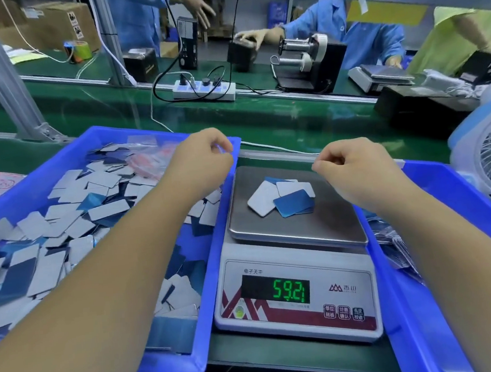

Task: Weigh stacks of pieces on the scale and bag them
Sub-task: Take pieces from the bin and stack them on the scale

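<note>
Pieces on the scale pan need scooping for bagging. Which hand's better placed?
Right, probably. The right hand hovers at the scale pan edge, beside the pieces. The left hand, pinching something clear, is over the left bin.

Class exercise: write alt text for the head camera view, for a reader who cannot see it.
A small pile of blue and white pieces lies on the pan of a digital scale reading 59.21. Above it, the left hand and right hand pinch a thin clear bag between them. A blue bin of loose pieces sits left.
</note>
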{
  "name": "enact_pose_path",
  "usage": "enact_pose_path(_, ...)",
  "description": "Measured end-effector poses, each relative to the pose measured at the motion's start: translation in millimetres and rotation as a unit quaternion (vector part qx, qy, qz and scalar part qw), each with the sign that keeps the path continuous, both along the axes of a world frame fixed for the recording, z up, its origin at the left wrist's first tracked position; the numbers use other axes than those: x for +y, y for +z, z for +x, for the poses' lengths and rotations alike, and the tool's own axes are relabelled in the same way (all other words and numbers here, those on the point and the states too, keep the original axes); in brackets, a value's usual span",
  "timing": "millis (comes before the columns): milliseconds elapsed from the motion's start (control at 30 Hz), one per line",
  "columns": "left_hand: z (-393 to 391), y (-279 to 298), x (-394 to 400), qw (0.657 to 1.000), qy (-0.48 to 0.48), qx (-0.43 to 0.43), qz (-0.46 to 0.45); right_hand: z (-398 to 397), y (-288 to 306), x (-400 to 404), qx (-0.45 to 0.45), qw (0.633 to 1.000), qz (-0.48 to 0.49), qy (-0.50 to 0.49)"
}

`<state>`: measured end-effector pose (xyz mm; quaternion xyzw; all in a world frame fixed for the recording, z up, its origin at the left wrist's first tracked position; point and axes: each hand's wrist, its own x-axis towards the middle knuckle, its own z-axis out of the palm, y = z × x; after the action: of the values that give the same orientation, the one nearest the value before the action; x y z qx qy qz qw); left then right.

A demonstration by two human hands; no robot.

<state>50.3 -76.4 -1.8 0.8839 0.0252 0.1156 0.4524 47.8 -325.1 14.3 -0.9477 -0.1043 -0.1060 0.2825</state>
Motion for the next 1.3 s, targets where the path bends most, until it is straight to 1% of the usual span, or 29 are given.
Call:
enact_pose_path(33, 0.9, -0.5, 5.9, 0.998, 0.019, 0.046, 0.043, 0.0, -0.3, 0.3, 0.0, 1.0, -0.001, 0.001)
enact_pose_path(67, 1.5, -1.6, 12.2, 0.989, 0.029, 0.096, 0.11, 0.1, -0.3, 0.7, 0.001, 1.0, -0.004, 0.002)
enact_pose_path(133, 0.3, -3.7, 23.6, 0.953, 0.021, 0.19, 0.234, 0.0, -0.2, 1.4, 0.003, 1.0, -0.012, 0.004)
enact_pose_path(167, -1.7, -3.8, 27.0, 0.937, 0.009, 0.226, 0.266, -0.2, -0.1, 1.6, 0.005, 1.0, -0.013, 0.005)
enact_pose_path(200, -3.6, -3.4, 28.9, 0.926, -0.004, 0.255, 0.279, -0.7, -0.1, 1.9, 0.007, 1.0, -0.013, 0.006)
enact_pose_path(267, -6.4, -0.7, 29.3, 0.915, -0.024, 0.284, 0.285, -1.4, 0.0, 2.3, 0.013, 1.0, -0.013, 0.007)
enact_pose_path(333, -8.1, 0.3, 26.5, 0.907, -0.044, 0.288, 0.304, -1.5, -0.4, 2.8, 0.017, 1.0, -0.014, 0.006)
enact_pose_path(467, -10.6, 0.1, 21.5, 0.876, -0.086, 0.302, 0.366, -1.6, -1.1, 3.7, 0.017, 1.0, -0.02, 0.008)
enact_pose_path(633, -12.5, 2.4, 21.5, 0.864, -0.105, 0.314, 0.378, -1.8, -1.9, 3.9, 0.023, 0.999, -0.029, 0.012)
enact_pose_path(900, -9.0, 7.2, 41.3, 0.858, -0.09, 0.337, 0.377, -3.2, -0.6, 5.0, 0.03, 0.999, -0.031, 0.007)
enact_pose_path(1033, -9.6, 6.7, 43.4, 0.852, -0.099, 0.345, 0.382, -3.8, -0.1, 6.0, 0.03, 0.999, -0.038, 0.007)
enact_pose_path(1233, -13.7, 12.0, 36.9, 0.864, -0.11, 0.318, 0.376, -4.5, 0.5, 6.2, 0.034, 0.999, -0.035, 0.009)
enact_pose_path(1300, -14.1, 13.9, 38.1, 0.876, -0.118, 0.313, 0.348, -4.5, 1.1, 6.2, 0.034, 0.999, -0.034, 0.01)
